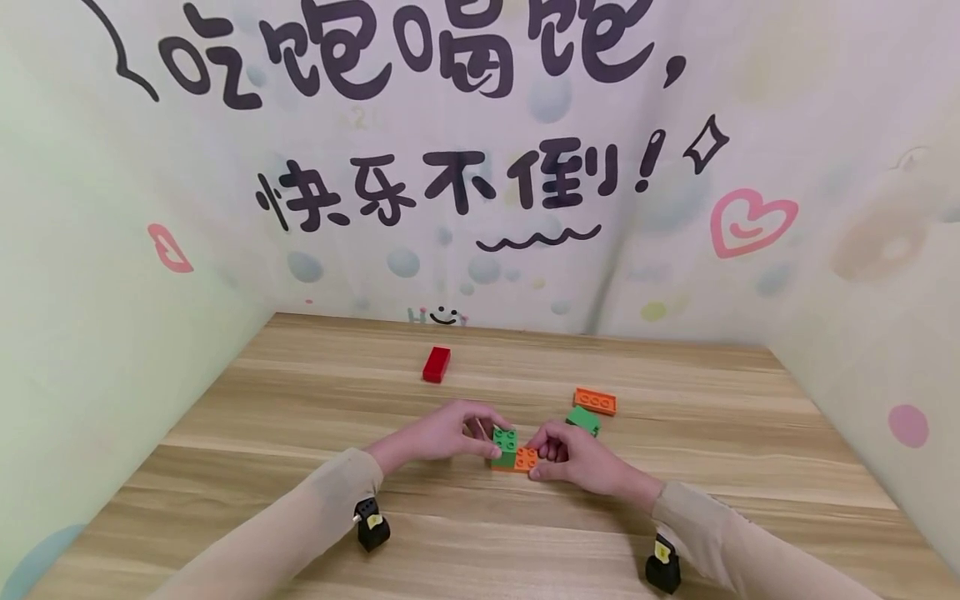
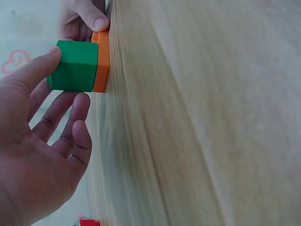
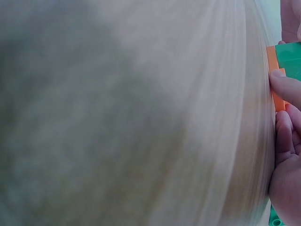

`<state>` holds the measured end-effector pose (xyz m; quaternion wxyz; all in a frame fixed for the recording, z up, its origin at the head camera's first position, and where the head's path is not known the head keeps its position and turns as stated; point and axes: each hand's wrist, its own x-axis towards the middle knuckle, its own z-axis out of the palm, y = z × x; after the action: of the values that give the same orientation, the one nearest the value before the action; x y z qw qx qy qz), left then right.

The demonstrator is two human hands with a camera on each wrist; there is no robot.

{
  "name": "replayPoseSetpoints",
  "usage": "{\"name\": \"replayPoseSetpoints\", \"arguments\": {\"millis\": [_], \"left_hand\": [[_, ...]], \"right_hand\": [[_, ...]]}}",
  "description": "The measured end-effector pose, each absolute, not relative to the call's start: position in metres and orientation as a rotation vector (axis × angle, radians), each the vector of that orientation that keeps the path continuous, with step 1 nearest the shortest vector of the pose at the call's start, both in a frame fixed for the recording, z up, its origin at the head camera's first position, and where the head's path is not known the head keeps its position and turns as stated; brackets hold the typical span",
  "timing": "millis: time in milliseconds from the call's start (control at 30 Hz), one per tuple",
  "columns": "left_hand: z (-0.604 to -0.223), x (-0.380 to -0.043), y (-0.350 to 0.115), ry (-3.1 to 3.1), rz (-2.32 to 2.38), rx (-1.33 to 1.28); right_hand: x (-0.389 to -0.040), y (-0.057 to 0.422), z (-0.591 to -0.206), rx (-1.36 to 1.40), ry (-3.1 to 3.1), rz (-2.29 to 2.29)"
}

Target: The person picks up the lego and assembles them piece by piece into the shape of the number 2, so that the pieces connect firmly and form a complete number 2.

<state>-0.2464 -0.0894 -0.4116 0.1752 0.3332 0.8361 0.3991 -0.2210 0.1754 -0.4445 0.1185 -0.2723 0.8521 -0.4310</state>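
Observation:
A square green building block (image 1: 505,457) sits on the left part of a flat orange building block (image 1: 527,459), whose studs show at the right. My left hand (image 1: 455,430) pinches the green block between thumb and fingers. In the left wrist view the green block (image 2: 74,67) stands against the orange block (image 2: 103,61), with hardly a gap seen between them. My right hand (image 1: 576,457) holds the right end of the orange block, thumb at its near side. The right wrist view shows that thumb (image 3: 285,88) on the orange block; its far fingers are partly hidden.
Just beyond my right hand lie another green block (image 1: 583,420) and an upturned orange block (image 1: 596,401). A red block (image 1: 437,365) rests farther back on the wooden table (image 1: 315,392). Behind the table hangs a printed white cloth (image 1: 450,275).

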Motion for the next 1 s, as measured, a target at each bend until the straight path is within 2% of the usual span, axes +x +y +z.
{"name": "replayPoseSetpoints", "arguments": {"millis": [700,1000], "left_hand": [[-0.4112,-0.2468,-0.089,2.364,1.135,0.941],[-0.4101,-0.2451,-0.0894,2.367,1.136,0.936]], "right_hand": [[-0.2144,0.1685,-0.4378,-0.884,2.698,-1.063],[-0.2182,0.1679,-0.4461,-0.827,2.632,-1.165]]}}
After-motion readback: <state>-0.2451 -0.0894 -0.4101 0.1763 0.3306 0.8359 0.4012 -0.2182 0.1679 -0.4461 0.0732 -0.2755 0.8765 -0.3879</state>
